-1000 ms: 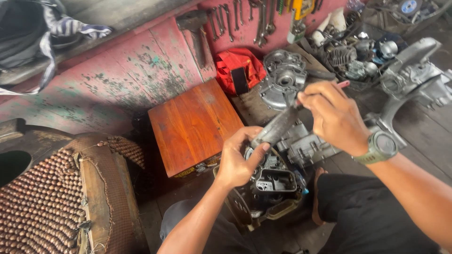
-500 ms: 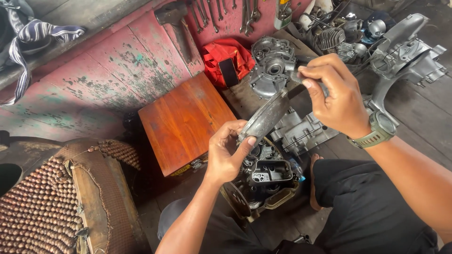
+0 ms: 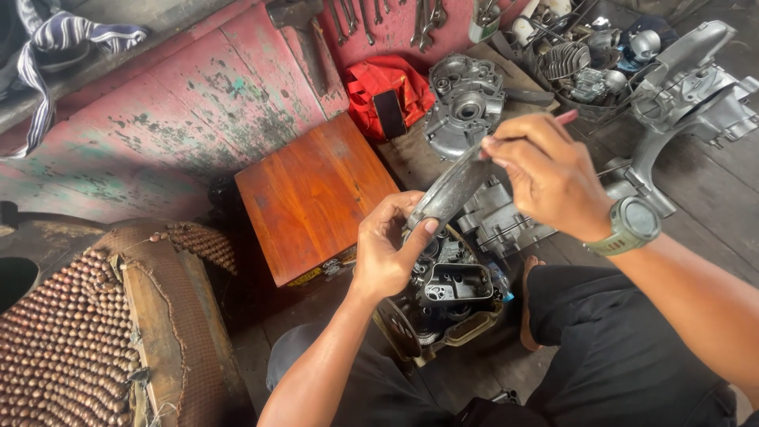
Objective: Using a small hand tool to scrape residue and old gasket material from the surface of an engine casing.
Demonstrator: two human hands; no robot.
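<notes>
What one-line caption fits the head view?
Left hand and right hand hold a grey metal cover above an engine block.

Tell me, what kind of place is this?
Probably a small engine repair workshop: wrenches hang on the wall, engine casings lie around, and the hands hold a grey metal cover.

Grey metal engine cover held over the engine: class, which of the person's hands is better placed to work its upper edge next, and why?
Probably the right hand: it pinches a thin red-tipped tool at the upper edge of the grey metal engine cover, while the left hand grips its lower end, steadying it.
</notes>
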